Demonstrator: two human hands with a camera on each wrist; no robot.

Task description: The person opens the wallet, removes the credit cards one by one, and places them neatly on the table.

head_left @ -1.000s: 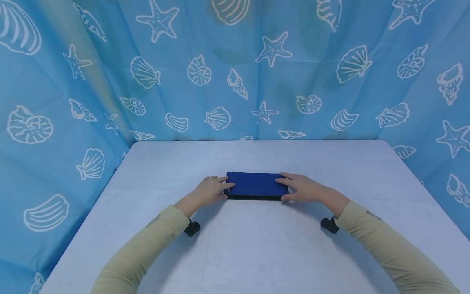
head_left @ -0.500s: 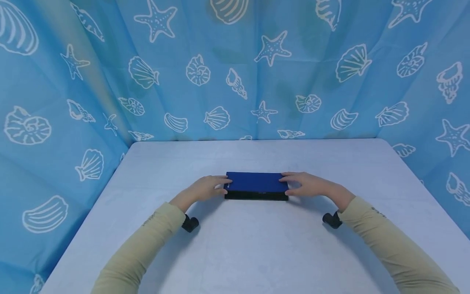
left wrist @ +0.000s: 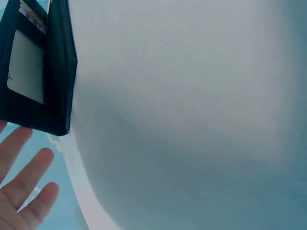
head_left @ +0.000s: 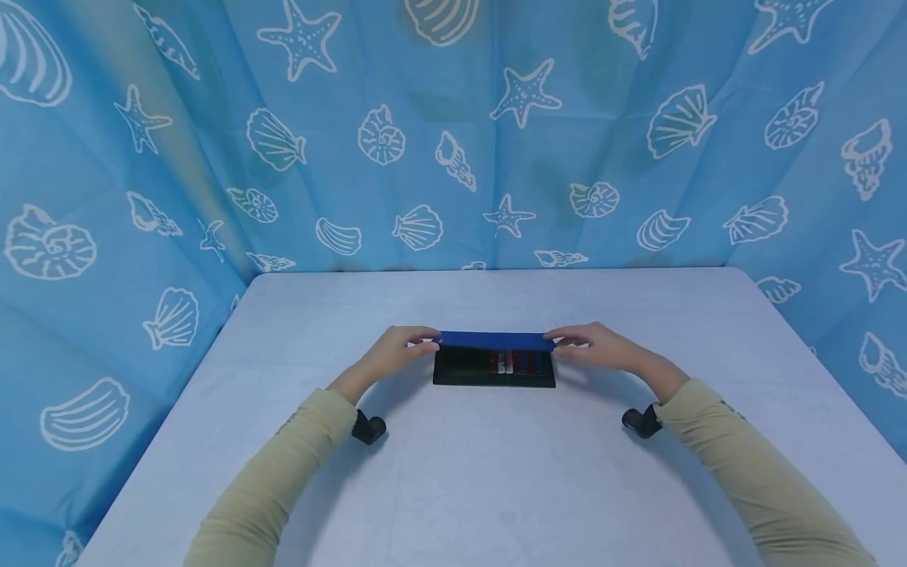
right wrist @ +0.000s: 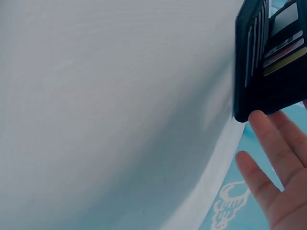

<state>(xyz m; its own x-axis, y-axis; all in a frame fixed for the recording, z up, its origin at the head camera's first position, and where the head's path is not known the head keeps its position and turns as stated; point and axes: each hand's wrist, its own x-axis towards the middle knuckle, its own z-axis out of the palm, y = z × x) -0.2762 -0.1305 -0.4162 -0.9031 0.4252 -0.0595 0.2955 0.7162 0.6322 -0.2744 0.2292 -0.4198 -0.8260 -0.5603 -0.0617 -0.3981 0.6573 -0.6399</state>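
A long wallet point(head_left: 460, 367), blue outside and black inside, lies partly unfolded on the table with its blue cover point(head_left: 496, 340) raised. Cards point(head_left: 512, 362) show in slots inside, to the right of centre. At the cover's left end, my left hand point(head_left: 398, 348) pinches the edge between thumb and fingers. My right hand point(head_left: 598, 346) does the same at the right end. In the left wrist view a pale window pocket point(left wrist: 26, 67) shows inside the cover, above spread fingers point(left wrist: 29, 175). More cards point(right wrist: 285, 55) appear in the right wrist view.
A white cloth covers the table point(head_left: 489, 480). Behind and to the sides hangs a blue curtain point(head_left: 453, 173) printed with shells and starfish. Black wrist cameras point(head_left: 368, 429) sit under both sleeves.
The blue cover has swung up and away from the front edge, showing the black inside and the cards. Both hands rose with it, thumbs lifting off the lower edge.
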